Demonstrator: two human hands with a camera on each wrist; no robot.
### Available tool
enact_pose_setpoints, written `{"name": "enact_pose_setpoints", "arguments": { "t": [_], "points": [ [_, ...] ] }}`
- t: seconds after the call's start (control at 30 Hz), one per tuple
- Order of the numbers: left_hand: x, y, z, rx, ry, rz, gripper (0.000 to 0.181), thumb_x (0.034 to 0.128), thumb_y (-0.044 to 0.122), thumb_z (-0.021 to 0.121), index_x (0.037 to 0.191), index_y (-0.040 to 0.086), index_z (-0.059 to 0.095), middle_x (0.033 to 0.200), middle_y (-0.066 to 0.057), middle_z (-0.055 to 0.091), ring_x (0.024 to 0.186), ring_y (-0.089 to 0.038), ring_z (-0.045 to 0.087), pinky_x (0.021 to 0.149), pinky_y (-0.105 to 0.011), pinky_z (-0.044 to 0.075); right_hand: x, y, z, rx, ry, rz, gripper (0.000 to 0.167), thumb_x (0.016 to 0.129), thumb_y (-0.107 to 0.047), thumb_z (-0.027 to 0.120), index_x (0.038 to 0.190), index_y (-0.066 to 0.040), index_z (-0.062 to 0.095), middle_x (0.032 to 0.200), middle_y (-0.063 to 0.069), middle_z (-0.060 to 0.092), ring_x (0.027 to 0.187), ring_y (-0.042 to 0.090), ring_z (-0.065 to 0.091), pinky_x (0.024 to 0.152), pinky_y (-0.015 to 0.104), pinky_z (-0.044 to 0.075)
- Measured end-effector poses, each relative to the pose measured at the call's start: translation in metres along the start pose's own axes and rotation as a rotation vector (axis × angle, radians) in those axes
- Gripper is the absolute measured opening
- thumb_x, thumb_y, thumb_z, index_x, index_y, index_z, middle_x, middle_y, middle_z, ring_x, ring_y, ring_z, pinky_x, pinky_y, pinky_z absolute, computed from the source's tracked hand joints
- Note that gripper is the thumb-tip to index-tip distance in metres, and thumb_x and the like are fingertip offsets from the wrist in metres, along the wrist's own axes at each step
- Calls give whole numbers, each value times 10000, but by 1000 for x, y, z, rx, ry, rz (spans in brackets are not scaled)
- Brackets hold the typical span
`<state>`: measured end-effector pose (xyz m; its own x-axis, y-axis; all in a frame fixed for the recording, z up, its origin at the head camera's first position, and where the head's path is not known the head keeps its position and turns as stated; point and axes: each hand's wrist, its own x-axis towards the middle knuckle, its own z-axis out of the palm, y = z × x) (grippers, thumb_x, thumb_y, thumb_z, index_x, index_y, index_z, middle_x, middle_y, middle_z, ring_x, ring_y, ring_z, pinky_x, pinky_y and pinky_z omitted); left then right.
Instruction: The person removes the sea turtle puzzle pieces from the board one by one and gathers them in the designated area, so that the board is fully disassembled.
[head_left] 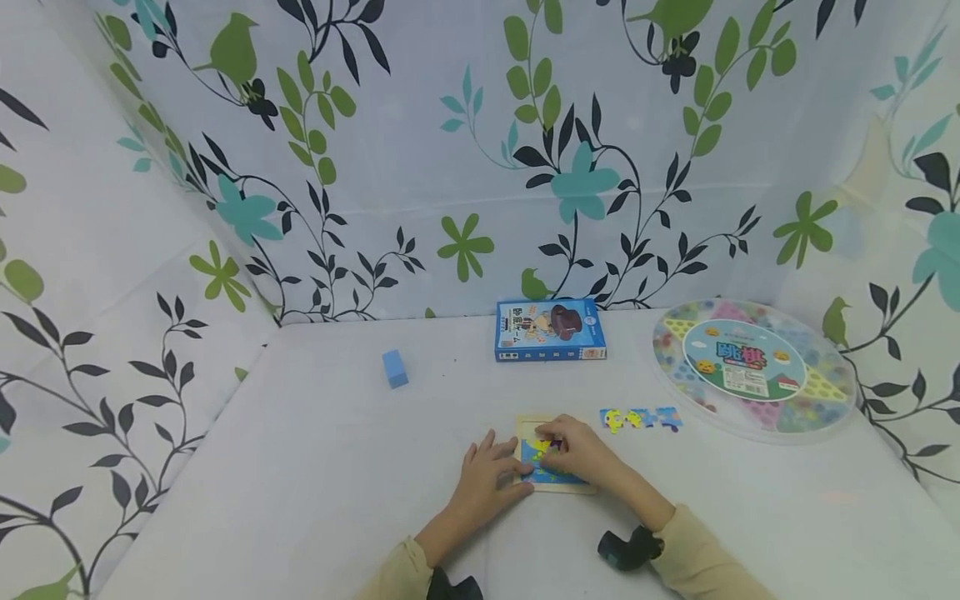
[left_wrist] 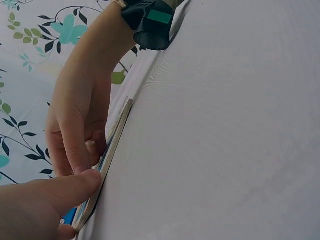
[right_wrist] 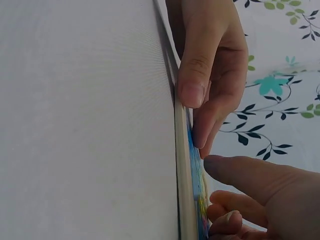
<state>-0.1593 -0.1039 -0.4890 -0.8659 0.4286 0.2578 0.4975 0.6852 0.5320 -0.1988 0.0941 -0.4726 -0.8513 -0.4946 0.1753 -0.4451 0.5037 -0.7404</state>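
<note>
A small jigsaw puzzle in a pale wooden frame [head_left: 566, 488] lies flat on the white table, its blue and yellow picture partly hidden by fingers. My left hand [head_left: 486, 482] holds the frame's left side, thumb at the near corner and index finger bent over the picture; the other fingers spread to the left. Over the picture, my right hand [head_left: 583, 454] bends thumb and fingers around a puzzle piece [head_left: 556, 445] with some purple on it. The piece is mostly covered. Loose puzzle pieces [head_left: 633, 418], yellow and blue, sit in a row right of the frame.
A blue game box [head_left: 550, 332] lies behind the puzzle. At the back right is a large, round, clear-lidded board game [head_left: 742, 358] with a colourful label. One blue block [head_left: 394, 369] rests at the back left. Patterned cloth [head_left: 420, 167] hangs behind the table and along its sides.
</note>
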Motion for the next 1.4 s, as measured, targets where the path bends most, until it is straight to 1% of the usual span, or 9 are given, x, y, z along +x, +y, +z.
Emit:
{"name": "enact_pose_setpoints", "arguments": {
  "t": [0.1,0.2,0.33,0.47,0.63,1.0,1.2,1.3,1.4],
  "points": [
    [0,0,-1,-4,4,19,259,776,402,652,949,211,681,1232,-89,513,1235,-411,274,928,-639,165,0,-4,-1,-31,-31,11,386,755,-151,710,1089,12,606,917,16,505,730,127,435,603,231,404],
    [1,-1,0,-4,10,37,249,761,397,670,932,217,685,1189,-80,523,1231,-407,280,926,-640,165,-1,-6,-1,-50,-41,35,347,755,-148,711,1063,-14,625,882,4,468,748,136,420,621,242,390],
    [1,-1,1,-4,10,38,244,752,397,678,919,219,687,1164,-79,524,1227,-407,288,924,-643,165,-2,-7,0,-42,-26,41,299,739,-116,719,1017,-40,637,872,-2,471,763,134,437,653,257,408],
    [0,-1,1,-2,2,39,246,755,401,672,922,221,686,1164,-83,521,1226,-408,289,922,-644,167,-2,-7,1,-15,5,32,304,715,-82,732,998,-46,627,903,1,502,802,148,474,686,269,429],
    [1,-1,1,-6,-4,39,244,759,393,673,927,217,687,1165,-82,517,1225,-410,288,920,-646,169,-2,-4,3,3,30,28,300,707,-67,738,977,-64,609,895,-16,524,767,142,477,651,247,429],
    [0,0,1,0,-5,30,260,756,401,674,942,221,691,1160,-79,519,1227,-411,286,918,-646,173,-1,1,3,52,16,7,297,710,-20,722,996,-55,648,815,-24,568,621,97,448,548,230,413],
    [0,2,-1,-5,-16,18,257,759,392,676,947,217,695,1167,-85,518,1232,-409,277,925,-641,163,-1,5,3,60,55,-26,274,739,30,679,1007,-22,652,785,-16,587,591,73,451,528,224,418],
    [0,3,-1,-5,-11,19,255,759,387,678,941,209,697,1161,-93,521,1227,-417,281,918,-647,169,-1,5,3,65,68,-24,275,746,41,668,1016,-2,632,760,-16,584,583,75,455,526,219,418],
    [0,2,0,3,-1,25,258,758,384,680,940,202,699,1155,-98,525,1220,-423,289,909,-652,181,-1,3,1,52,71,-17,227,752,39,656,973,-6,627,748,-25,578,590,77,462,535,216,424]
  ]
}}
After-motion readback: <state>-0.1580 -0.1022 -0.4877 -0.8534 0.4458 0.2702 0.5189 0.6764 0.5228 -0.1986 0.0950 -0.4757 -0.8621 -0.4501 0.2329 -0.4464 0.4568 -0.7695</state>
